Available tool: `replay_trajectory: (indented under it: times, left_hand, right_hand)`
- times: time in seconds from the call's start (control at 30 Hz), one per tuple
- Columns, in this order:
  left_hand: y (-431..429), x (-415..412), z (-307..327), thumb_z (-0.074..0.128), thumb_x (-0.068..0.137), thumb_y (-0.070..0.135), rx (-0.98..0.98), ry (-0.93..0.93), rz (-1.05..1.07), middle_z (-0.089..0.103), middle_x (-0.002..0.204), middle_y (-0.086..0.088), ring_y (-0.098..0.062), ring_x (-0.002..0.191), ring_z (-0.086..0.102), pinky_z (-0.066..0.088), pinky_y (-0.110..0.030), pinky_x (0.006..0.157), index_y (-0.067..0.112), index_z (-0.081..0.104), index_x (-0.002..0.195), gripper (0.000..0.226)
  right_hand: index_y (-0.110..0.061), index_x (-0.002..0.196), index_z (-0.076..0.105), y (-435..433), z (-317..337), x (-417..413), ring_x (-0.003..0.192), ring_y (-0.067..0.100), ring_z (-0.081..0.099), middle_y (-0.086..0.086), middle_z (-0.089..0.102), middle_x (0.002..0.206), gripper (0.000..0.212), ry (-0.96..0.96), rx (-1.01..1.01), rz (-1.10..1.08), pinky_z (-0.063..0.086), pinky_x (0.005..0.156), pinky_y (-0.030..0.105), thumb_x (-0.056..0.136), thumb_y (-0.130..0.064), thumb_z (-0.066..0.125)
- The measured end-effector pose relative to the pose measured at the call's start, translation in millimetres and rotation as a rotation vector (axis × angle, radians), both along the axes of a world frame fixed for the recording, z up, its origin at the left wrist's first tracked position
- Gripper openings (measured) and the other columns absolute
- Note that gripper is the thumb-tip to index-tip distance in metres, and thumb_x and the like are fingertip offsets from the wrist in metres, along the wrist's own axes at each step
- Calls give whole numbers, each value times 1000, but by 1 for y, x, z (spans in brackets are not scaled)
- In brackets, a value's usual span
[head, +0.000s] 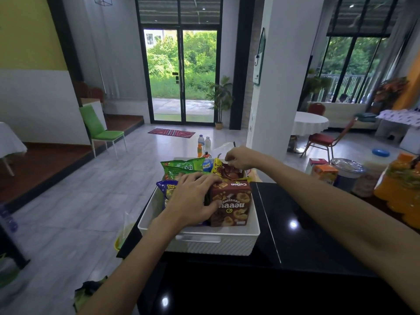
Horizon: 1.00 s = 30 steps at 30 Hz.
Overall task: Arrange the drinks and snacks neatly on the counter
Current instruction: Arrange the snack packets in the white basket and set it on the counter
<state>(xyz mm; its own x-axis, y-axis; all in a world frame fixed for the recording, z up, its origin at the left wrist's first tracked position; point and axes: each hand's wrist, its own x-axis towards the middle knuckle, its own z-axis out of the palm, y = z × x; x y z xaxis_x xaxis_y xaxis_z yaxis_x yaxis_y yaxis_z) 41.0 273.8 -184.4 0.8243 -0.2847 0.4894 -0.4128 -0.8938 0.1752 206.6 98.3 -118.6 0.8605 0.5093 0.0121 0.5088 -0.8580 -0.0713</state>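
Counter: black and glossy, with ceiling lights reflected in it.
White basket: sits at the counter's far left corner, its handle slot facing the person, packed full of snacks.
Collon box: brown biscuit box standing upright in the basket's near right part, print upside down from this view.
Green snack bags: two, standing along the basket's far left side.
Blue corn snack bag: against the basket's left wall, partly under the left hand.
Yellow bag: far side of the basket, just beside a dark red packet.
Left hand: lies on top of the bags, fingers spread and bent over the Collon box's top left corner, thumb on its front face; it grips the box there.
Right hand: over the basket's far right corner, fingertips bunched and pointing down at the dark red packet; what they hold, if anything, is hidden.
Orange drink bottle: large, at the counter's right edge.
Blue-lidded jar: just left of the orange bottle.
Orange carton: along the counter's far edge, left of the jar.
Water bottles: two, beyond the basket, with a small orange bottle beside them.
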Motion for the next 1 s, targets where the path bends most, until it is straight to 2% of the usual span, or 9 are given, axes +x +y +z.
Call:
replay_trajectory:
  times: [0.13, 0.27, 0.53, 0.67, 0.83, 1.0]
  left_hand:
    - [0, -1, 2, 52, 82, 60, -4, 8, 3, 54, 138, 13, -16, 131, 41, 19, -41, 115, 35, 45, 138, 62]
    - [0, -1, 3, 52, 81, 61, -10, 8, 8, 57, 136, 11, -17, 131, 42, 22, -42, 114, 35, 46, 137, 62]
    - [1, -2, 2, 55, 82, 61, -17, 13, 4, 58, 135, 9, -19, 133, 41, 19, -45, 115, 37, 46, 138, 62]
    - [1, -2, 2, 54, 81, 62, -27, 22, 13, 58, 135, 9, -20, 133, 40, 18, -45, 115, 38, 45, 138, 64]
    - [0, -2, 2, 55, 80, 61, -22, 11, 9, 59, 135, 8, -20, 132, 41, 20, -44, 114, 36, 47, 139, 64]
    - [0, -3, 3, 55, 80, 61, -29, 18, 10, 59, 134, 9, -20, 133, 41, 20, -45, 114, 36, 48, 138, 64]
  right_hand:
    - [-13, 122, 65, 3, -4, 1, 104, 24, 60, 9, 66, 119, 36, 2, -2, 30, 51, 91, 35, 92, -33, 64]
    - [-12, 110, 72, 1, 8, -3, 91, 18, 60, 7, 70, 107, 30, -24, 16, 87, 54, 87, 36, 87, -32, 71]
    - [-4, 101, 70, -14, 38, -25, 88, 23, 59, 6, 65, 91, 21, -174, 41, 175, 45, 73, 31, 94, -21, 60]
    - [-2, 105, 68, -27, 38, -31, 85, 20, 55, 11, 66, 98, 21, -211, 68, 145, 42, 72, 28, 94, -19, 60]
    - [-4, 100, 65, -41, 32, -34, 88, 26, 60, 12, 66, 97, 18, -258, 265, 113, 44, 72, 29, 84, -12, 66]
    - [-9, 118, 61, -47, -3, -39, 98, 22, 62, 7, 64, 106, 36, -16, 596, 13, 55, 83, 36, 83, -12, 69]
